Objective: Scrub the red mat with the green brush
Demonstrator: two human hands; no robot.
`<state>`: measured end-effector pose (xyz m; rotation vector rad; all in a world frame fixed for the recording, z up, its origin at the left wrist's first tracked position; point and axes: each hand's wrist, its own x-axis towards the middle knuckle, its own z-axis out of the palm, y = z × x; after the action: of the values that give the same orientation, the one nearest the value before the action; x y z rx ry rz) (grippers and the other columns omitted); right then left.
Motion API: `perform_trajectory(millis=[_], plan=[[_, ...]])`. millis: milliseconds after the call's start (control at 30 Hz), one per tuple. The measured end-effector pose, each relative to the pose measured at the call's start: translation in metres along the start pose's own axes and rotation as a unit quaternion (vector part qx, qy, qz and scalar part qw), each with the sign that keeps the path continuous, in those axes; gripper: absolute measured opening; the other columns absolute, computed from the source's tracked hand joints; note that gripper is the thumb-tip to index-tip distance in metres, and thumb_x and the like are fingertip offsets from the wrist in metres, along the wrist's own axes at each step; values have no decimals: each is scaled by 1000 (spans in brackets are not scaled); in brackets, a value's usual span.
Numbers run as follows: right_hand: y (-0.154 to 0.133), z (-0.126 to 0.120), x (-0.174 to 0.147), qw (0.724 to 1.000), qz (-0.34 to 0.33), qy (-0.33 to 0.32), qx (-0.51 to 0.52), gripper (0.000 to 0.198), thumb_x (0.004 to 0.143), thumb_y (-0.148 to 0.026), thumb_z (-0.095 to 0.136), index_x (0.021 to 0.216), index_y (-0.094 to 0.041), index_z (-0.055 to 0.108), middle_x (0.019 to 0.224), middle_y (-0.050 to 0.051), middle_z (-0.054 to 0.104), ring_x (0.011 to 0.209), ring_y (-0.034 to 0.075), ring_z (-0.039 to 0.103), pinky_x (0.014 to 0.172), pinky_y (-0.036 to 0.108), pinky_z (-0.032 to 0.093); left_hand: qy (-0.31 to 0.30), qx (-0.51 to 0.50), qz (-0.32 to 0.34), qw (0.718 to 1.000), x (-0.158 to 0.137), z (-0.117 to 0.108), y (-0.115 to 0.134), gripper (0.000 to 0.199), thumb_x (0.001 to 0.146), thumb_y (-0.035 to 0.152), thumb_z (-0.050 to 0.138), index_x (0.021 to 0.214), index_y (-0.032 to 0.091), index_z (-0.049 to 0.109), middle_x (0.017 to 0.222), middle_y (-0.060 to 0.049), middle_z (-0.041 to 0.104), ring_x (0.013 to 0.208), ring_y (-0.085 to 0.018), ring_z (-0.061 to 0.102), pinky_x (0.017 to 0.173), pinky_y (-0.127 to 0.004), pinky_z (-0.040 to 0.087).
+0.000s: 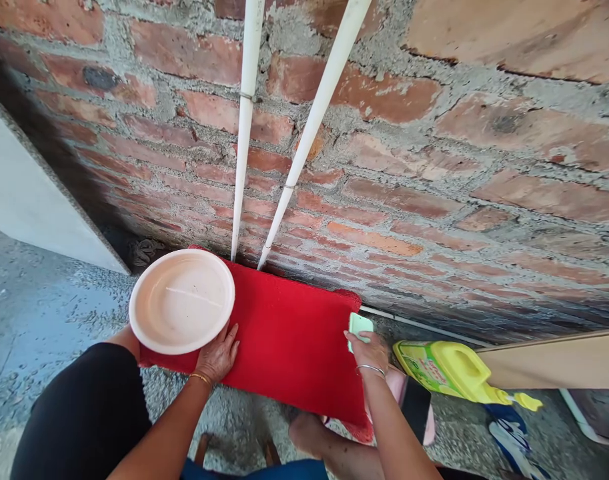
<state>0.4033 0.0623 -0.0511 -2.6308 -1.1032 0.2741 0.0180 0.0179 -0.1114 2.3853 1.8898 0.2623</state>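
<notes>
Mat [289,340]: red, rough-edged, laid lengthwise across the lower centre of the frame, near the foot of the wall [409,160].

Left hand [218,357]: palm down on the mat, left of centre, fingers extended and slightly parted, just beside the basin; nothing seen in its grasp. Whether it touches the rim, cannot tell. Gold-toned bangle [201,378] at the wrist.

Right hand [373,350]: at the mat's right end, fingers and thumb closed about a block. Silver-toned bracelet [371,368] at the wrist.

Block [360,325]: pale green, rounded corners, partly hidden by the fingers; exact kind cannot be told.

Basin [184,303]: round, pale pink, upright over the mat's left end; a light streak across the inside. Whether it holds water, cannot tell.

Bottle [434,369]: yellow, with handle and patterned label, lying tilted right of the right hand, its neck toward the lower right.

Pipes [247,113]: two, white, running down the wall from the top centre to behind the mat.

Panel [39,180]: pale, leaning at the left edge.

Shoe [515,441]: blue and white, lower right.
</notes>
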Motion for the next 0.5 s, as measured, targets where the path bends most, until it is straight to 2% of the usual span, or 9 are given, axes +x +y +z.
perform_trajectory(millis=[100, 200, 333, 433, 500], plan=[[-51, 14, -25, 998, -21, -50, 37, 37, 66, -48, 67, 92, -22, 64, 85, 5, 58, 81, 21, 57, 73, 30, 40, 5, 8, 5, 1000, 1, 0, 0, 44, 91, 35, 35, 131, 22, 51, 135, -9, 53, 119, -24, 52, 101, -38, 42], [-119, 35, -55, 986, -125, -89, 65, 29, 68, -42, 67, 92, -25, 64, 88, 3, 56, 81, 18, 55, 76, 27, 40, 3, 2, 5, 1000, 1, 1, -1, 45, 91, 36, 36, 131, 21, 51, 135, -10, 52, 121, -25, 51, 103, -40, 40], [-196, 63, -91, 949, -278, -143, 46, 28, 68, -38, 69, 92, -26, 64, 93, 2, 53, 85, 16, 52, 76, 26, 38, 4, 3, 3, 1000, 1, 2, -1, 45, 91, 34, 36, 131, 22, 50, 138, -10, 49, 124, -26, 48, 104, -41, 39], [-228, 77, -104, 919, -351, -179, -1, 31, 69, -39, 70, 96, -26, 64, 97, 3, 51, 88, 18, 50, 77, 27, 37, -1, 11, 4, 1000, 1, 2, -2, 44, 91, 33, 36, 131, 21, 51, 138, -10, 49, 124, -26, 48, 104, -41, 40], [-235, 81, -102, 908, -371, -192, -28, 32, 70, -40, 69, 98, -26, 63, 98, 3, 50, 89, 18, 49, 77, 28, 37, -7, 11, 5, 1000, 1, 2, -2, 44, 91, 33, 36, 130, 21, 51, 136, -10, 51, 124, -26, 48, 104, -41, 39]])
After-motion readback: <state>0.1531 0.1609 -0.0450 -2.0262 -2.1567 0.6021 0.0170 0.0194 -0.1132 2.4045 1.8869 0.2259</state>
